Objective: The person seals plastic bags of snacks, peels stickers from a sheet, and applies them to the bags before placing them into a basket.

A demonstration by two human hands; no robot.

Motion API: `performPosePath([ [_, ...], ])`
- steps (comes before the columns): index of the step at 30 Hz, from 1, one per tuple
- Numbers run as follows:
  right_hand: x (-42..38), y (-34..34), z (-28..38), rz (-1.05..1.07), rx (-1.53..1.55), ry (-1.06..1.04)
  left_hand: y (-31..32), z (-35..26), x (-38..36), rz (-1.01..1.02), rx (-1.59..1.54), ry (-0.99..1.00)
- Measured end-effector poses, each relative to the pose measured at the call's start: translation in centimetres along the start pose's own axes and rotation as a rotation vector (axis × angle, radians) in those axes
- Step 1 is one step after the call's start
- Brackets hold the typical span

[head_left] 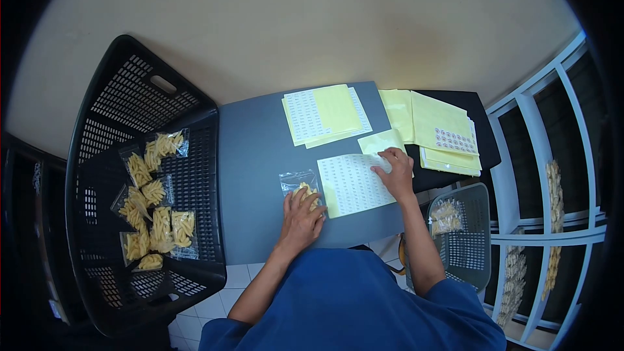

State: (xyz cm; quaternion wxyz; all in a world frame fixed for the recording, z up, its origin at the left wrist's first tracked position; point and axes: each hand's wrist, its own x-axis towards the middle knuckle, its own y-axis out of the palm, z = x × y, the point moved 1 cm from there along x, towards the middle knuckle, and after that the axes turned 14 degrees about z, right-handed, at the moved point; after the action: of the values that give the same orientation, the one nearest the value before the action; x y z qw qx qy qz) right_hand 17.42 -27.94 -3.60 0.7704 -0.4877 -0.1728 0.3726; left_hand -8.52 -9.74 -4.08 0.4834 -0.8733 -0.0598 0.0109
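Pressing down on a small clear bag of pasta, the left hand lies flat with fingers spread over the bag's near half; not gripping, just palm and fingers on top. Bag sits on the grey table, just left of a white sticker sheet and touching or nearly touching its edge, cannot tell which. Right hand rests on the far right corner of that sticker sheet, fingers curled down onto the paper, fingertips at the sheet's top edge; whether it pinches a sticker cannot be told. Hands are near each other, sheet between them.

Behind the sheet, a second stack of sticker sheets with a yellow backing page on top lies at the table's far edge. To the right, a pile of yellow sheets sits on a dark surface, one showing a few stickers. Left of the table, a big black plastic basket holds several filled pasta bags. Lower right, a smaller grey basket holds one pasta bag. White shelf frame at far right. Blue sleeves and shirt at the bottom.
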Motion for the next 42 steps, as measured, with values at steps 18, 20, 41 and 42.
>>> performPosePath([
  [18, 0.6, -4.3, -0.4, -0.028, 1.530, -0.053, -2.1, 0.0, 9.0, -0.120, -1.556, -0.170],
  [20, 1.1, -3.8, -0.7, -0.038, 1.479, -0.044, -0.6, 0.9, 9.5, -0.143, -1.571, -0.167],
  [41, -0.8, 0.7, 11.7, -0.206, 0.230, -0.282, 0.6, 0.9, 8.9, -0.203, -1.655, -0.324],
  [42, -0.8, 0.8, 11.7, -0.208, 0.236, -0.279, 0.6, 0.9, 9.0, -0.195, -1.635, -0.316],
])
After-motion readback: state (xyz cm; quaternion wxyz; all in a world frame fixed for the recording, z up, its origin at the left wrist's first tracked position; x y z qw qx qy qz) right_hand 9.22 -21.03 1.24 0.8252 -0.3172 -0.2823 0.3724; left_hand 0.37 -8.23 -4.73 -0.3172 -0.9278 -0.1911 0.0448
